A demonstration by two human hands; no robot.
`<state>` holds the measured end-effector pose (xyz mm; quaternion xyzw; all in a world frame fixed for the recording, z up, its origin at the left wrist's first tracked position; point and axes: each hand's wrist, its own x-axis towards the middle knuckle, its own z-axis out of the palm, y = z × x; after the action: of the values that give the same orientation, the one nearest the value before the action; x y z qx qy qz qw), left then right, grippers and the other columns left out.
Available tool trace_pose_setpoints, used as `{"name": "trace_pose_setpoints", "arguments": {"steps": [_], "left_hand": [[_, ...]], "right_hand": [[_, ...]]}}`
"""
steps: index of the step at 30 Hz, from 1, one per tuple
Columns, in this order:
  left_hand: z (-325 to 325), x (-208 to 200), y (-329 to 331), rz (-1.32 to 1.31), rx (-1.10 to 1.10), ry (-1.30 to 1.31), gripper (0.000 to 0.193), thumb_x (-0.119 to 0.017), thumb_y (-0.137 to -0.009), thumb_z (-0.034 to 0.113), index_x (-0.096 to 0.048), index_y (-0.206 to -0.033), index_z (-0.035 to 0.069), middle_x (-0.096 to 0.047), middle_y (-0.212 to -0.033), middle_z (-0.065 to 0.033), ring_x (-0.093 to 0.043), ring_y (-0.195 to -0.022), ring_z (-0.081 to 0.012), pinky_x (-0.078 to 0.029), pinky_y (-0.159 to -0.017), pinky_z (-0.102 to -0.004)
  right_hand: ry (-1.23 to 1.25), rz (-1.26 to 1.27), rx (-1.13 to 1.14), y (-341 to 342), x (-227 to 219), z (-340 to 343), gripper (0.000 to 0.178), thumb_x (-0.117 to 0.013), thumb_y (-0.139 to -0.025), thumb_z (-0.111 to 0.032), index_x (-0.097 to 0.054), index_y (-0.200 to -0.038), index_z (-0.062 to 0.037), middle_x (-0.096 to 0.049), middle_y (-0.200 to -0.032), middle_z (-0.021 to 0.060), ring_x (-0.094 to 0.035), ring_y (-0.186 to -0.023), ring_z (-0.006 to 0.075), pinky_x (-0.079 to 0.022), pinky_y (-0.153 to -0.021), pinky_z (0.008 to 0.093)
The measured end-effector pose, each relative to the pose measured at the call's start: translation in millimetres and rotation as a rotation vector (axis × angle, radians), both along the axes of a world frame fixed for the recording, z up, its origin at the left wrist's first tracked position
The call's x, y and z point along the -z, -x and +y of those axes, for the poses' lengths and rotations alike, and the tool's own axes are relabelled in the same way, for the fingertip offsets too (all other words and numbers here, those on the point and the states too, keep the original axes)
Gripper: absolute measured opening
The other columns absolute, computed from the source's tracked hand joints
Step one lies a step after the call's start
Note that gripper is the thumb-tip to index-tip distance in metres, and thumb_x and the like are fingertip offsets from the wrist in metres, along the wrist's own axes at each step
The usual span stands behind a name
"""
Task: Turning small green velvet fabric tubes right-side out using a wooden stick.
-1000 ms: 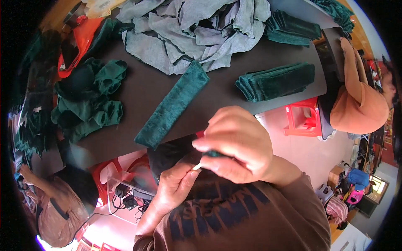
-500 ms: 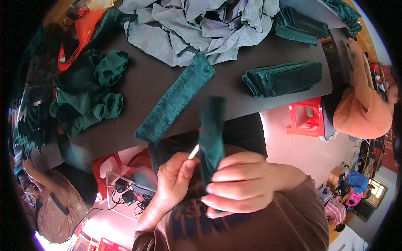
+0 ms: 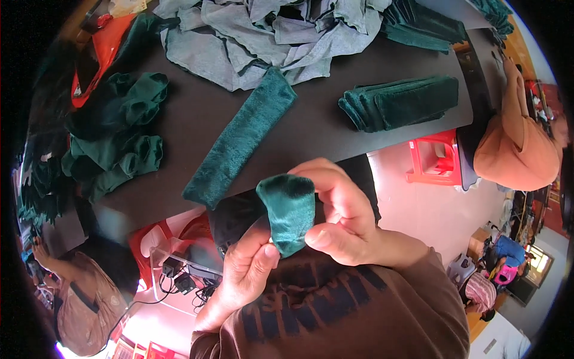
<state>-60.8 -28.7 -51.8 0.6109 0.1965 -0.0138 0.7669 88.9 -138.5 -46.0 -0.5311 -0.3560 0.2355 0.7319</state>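
In front of my chest, a folded dark green velvet piece [image 3: 288,206] stands bent between my hands. My right hand [image 3: 347,218] is closed round its right side, with the thumb low and the fingers behind the cloth. My left hand [image 3: 252,261] pinches at its lower left corner. A pale tip of a thin stick [image 3: 271,240] shows between thumb and finger there; the rest of the stick is hidden. Just beyond my hands, a flat green velvet strip [image 3: 242,140] lies slanted on the dark table [image 3: 173,185].
A stack of green velvet strips [image 3: 412,103] lies at the right, with more strips [image 3: 421,27] behind. Grey-backed cloth [image 3: 263,42] is heaped at the far side. Crumpled green pieces [image 3: 113,137] lie left. Red stools [image 3: 434,160] and other people [image 3: 514,146] flank the table.
My right hand has turned and risen, bringing the velvet piece from upright to bent over beside my left fingers. The stick, which showed plainly before, is now mostly covered.
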Motion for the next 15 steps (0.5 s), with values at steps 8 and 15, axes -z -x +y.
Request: {"name": "trace_pose_setpoints", "arguments": {"steps": [8, 15], "left_hand": [[-1.0, 4.6, 0.9, -0.054, 0.012, -0.132, 0.026, -0.044, -0.093, 0.023, -0.052, -0.095, -0.002, -0.046, -0.069, -0.0005, -0.040, -0.059, -0.0079, -0.034, -0.055, -0.0213], [-4.0, 13.5, 10.2, -0.079, -0.051, -0.063, 0.025, -0.044, -0.093, 0.022, -0.052, -0.097, -0.001, -0.045, -0.067, 0.0003, -0.039, -0.058, -0.0065, -0.032, -0.053, -0.0206]], "right_hand": [[0.129, -0.125, 0.030, -1.7, -4.7, -0.2, 0.016, -0.053, -0.087, -0.012, -0.055, -0.083, 0.0039, -0.054, -0.074, 0.0128, -0.052, -0.061, 0.0229, -0.041, -0.053, 0.0306], [0.041, -0.548, 0.090, -3.4, 7.3, 3.4, 0.011, -0.056, -0.081, -0.007, -0.051, -0.075, 0.0015, -0.051, -0.066, 0.0116, -0.046, -0.050, 0.0239, -0.037, -0.045, 0.0321]]}}
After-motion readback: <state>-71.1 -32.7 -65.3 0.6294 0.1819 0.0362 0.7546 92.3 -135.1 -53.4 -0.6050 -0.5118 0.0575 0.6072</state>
